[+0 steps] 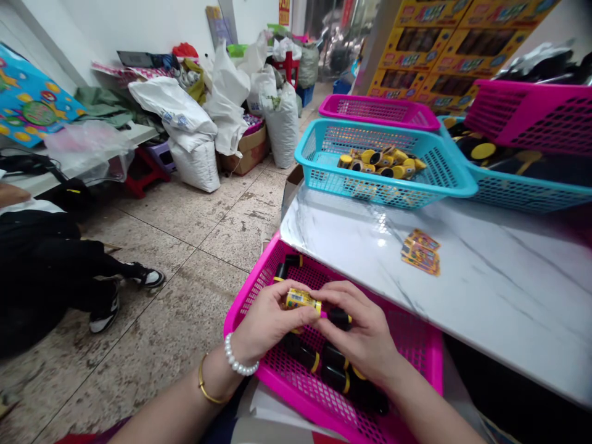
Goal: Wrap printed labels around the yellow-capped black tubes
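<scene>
My left hand (268, 324), with a pearl bracelet and a gold bangle at the wrist, is closed around a small cylinder with a yellow printed label (301, 300). Fingers of my right hand (363, 327) are closed at the cylinder's right end, where a bit of pink shows. Both hands are above a pink basket (240, 305) on my lap. Several black cylinders with yellow rims (335, 376) lie inside it, partly hidden by my hands. On the marble-patterned table (351, 231) lie several printed labels (420, 251).
A blue basket (393, 196) holding yellow-labelled cylinders stands on the table, with another blue basket (531, 194) to its right. Yellow display boxes (416, 49) are stacked behind. White sacks (192, 135) stand on the floor. A person's legs (92, 265) are at left.
</scene>
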`<state>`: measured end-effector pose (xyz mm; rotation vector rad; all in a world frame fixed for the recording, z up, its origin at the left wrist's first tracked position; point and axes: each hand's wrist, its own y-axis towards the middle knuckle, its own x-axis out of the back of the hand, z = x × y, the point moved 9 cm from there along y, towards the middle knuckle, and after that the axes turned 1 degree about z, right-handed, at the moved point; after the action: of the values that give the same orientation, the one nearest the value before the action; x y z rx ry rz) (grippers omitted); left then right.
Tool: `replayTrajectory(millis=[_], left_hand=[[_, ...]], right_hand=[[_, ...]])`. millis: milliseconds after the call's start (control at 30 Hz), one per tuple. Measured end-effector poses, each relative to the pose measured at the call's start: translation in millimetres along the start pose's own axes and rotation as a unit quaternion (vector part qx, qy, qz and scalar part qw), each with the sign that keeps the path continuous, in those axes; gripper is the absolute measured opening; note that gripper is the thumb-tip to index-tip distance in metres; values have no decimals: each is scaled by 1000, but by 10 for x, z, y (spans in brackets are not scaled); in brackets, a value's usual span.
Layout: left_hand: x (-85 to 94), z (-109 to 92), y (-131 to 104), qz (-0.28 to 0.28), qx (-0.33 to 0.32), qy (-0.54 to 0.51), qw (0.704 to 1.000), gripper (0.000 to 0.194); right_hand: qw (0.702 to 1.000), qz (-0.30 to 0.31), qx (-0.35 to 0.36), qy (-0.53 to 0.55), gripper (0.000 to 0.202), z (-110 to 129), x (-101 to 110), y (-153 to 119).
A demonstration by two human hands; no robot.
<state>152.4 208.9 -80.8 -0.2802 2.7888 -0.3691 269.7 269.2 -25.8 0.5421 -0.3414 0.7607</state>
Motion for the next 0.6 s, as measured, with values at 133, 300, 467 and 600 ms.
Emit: replayTrajectory(millis=[133,300,467,600], left_hand=[[-54,11,-15,25,15,-8,1000,44],[-29,-202,-134,-37,-101,99,989,19],[3,-97,-104,-13,-46,38,998,37],[59,136,-28,-3,43,-34,998,30]], right_hand=[[999,-42,13,-8,30,-12,65,-36],[957,-20,-184,223,16,-410,-164,-76],[912,-5,-243,330,22,-470,-266,-86],[922,46,-178,341,32,-343,-281,-44]])
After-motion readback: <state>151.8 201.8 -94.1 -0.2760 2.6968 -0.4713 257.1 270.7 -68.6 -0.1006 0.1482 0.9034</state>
